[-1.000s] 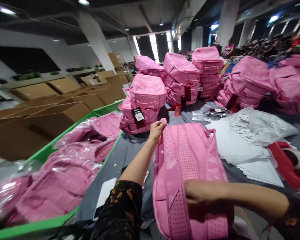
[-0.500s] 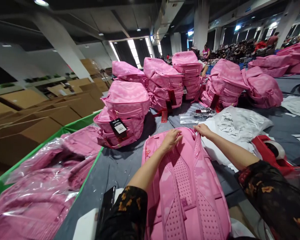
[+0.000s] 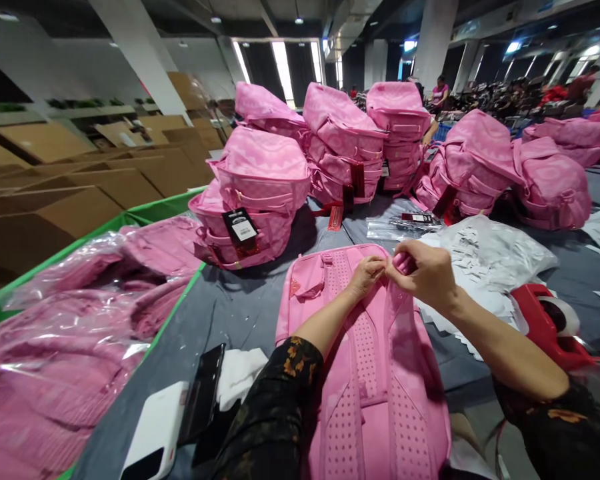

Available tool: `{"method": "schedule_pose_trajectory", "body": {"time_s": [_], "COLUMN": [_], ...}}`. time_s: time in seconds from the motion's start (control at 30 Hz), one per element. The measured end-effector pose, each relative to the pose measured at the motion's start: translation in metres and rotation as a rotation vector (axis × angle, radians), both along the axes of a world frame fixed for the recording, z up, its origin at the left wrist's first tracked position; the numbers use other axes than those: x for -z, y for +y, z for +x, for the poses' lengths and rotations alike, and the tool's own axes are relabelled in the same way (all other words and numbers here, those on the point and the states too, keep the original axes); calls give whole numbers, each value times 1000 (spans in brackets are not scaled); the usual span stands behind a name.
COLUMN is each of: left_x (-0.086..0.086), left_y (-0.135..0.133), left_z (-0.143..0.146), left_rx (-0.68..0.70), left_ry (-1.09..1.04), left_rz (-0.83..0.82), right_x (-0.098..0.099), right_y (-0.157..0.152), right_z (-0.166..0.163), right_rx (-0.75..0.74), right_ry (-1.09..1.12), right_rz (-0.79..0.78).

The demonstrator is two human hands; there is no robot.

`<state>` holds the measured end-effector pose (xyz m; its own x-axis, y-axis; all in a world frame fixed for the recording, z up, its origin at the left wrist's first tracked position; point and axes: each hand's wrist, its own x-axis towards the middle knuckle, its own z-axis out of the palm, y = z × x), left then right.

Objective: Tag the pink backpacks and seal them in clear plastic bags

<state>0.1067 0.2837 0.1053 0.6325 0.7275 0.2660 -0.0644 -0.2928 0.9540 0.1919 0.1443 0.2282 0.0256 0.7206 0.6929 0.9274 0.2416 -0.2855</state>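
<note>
A pink backpack lies before me with its padded back and shoulder straps facing up. At its top end, my left hand is closed, fingertips pinching near the upper end of the right-hand strap. Close beside it, my right hand is closed on a fold of pink material of the same backpack, its thumb and fingers almost meeting the left fingertips. Exactly which part they pinch is partly hidden by the fingers.
Stacked pink backpacks with hang tags stand behind. Bagged pink goods fill a green-edged bin at left. A white power bank, dark phone, red tape dispenser and plastic bag of paper scraps lie around.
My right hand has come inward and turned over, now larger in view. My left hand has shifted right, off the middle of the backpack's top, to meet it. The view has tilted slightly.
</note>
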Motion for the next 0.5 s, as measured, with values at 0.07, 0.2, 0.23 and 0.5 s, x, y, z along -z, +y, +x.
{"method": "schedule_pose_trajectory", "body": {"time_s": [0.07, 0.2, 0.23, 0.5], "left_x": [-4, -24, -32, -91], "left_y": [-5, -22, -25, -22], "left_z": [-2, -7, -7, -12], "left_rx": [33, -137, -181, -96], "left_ry": [7, -65, -102, -79], "left_rz": [136, 278, 337, 500], "right_x": [-15, -38, -43, -78], "right_y": [-5, -1, 2, 15], "right_z": [6, 29, 34, 47], "right_rx": [3, -73, -129, -415], "right_ry": [92, 363, 422, 643], "right_rz": [55, -71, -149, -415]}}
